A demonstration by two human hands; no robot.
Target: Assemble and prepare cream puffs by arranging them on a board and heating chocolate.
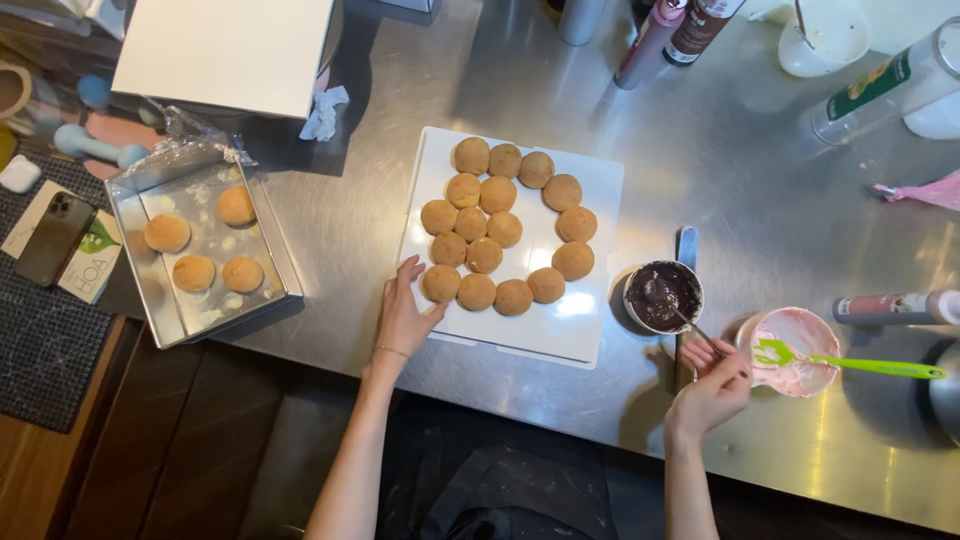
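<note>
While left hand (405, 318) rests flat on white board (590, 330), right hand (712, 385) grip pinches spoon (678, 313) in chocolate cup (663, 296)

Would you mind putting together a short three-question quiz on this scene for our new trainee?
1. True or false: the left hand rests at the edge of the white board that carries the round buns.
2. How many buns lie in the metal tray?
3. What does the right hand hold?
A. the green spatula
B. a spoon that dips into the bowl of dark chocolate
C. a pink piping bag

Key
1. True.
2. Four.
3. B; the green spatula sits untouched in the bowl of pink cream.
</note>
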